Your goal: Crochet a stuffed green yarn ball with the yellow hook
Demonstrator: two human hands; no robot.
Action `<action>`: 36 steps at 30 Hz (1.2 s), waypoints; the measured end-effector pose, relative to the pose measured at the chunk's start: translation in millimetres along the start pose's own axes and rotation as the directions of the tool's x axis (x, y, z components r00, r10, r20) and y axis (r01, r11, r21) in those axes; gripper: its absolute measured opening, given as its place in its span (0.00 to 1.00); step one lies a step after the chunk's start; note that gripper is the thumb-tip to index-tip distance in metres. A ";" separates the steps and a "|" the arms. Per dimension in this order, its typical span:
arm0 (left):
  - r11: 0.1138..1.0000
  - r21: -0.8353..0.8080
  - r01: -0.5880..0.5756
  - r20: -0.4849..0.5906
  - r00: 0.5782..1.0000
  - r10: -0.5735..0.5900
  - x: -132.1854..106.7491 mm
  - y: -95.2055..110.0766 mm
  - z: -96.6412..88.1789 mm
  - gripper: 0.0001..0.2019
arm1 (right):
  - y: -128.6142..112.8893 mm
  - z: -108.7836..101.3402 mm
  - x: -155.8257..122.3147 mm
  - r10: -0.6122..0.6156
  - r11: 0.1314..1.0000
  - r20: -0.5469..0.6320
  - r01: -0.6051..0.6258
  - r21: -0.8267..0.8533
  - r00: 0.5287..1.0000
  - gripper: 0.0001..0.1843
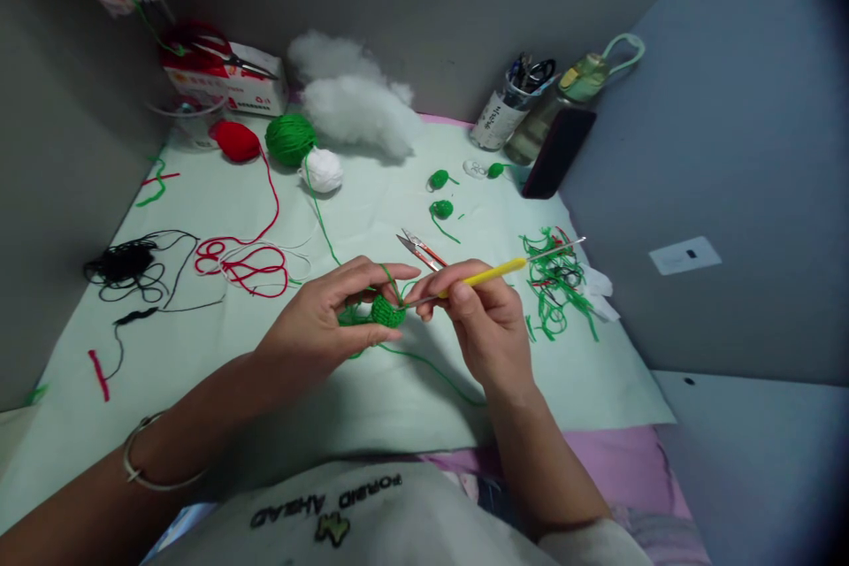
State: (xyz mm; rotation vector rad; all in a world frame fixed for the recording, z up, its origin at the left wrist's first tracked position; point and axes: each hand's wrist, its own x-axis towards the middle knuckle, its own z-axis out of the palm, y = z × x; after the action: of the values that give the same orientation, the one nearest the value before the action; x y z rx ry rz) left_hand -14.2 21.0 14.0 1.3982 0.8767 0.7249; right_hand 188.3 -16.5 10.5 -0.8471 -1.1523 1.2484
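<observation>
My left hand (335, 308) pinches a small green crochet piece (388, 311) between its fingers, with green yarn running up over the index finger. In my right hand (487, 318) is a crochet hook (494, 272) with a yellow handle, held like a pen. Its metal tip meets the top edge of the green piece. From the fingers a strand leads back to a green yarn ball (290, 140), and another tail trails to the right below my hands. Thread snips (423, 249) with orange handles lie just behind my right hand.
A red yarn ball (237, 141), a white yarn ball (322, 170) and white stuffing (358, 102) sit at the back. Black thread (123, 263) lies left, yarn scraps (557, 283) right. A pen cup (497, 115), bottle (534, 128) and phone (559, 152) stand back right.
</observation>
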 end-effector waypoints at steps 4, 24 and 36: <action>0.997 0.077 -0.021 -0.009 1.000 0.022 1.9 -2.8 -1.7 0.24 | -3.6 -0.5 -1.0 -0.036 0.991 0.003 0.036 -0.130 0.999 0.09; 0.996 -0.072 0.060 -0.029 0.998 -0.063 1.6 -2.1 -2.5 0.24 | 3.3 0.5 5.7 0.089 0.995 -0.071 -0.084 0.062 0.994 0.11; 0.995 -0.053 0.081 -0.032 0.996 -0.082 3.0 3.1 -3.3 0.24 | -5.2 3.6 -2.6 -0.099 0.953 -0.028 0.087 -0.291 0.995 0.10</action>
State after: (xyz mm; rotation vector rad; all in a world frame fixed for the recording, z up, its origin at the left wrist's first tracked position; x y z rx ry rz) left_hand -15.4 25.5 16.9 1.3002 0.9299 0.7058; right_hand 186.4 -20.3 15.8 -1.0185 -1.3456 0.9929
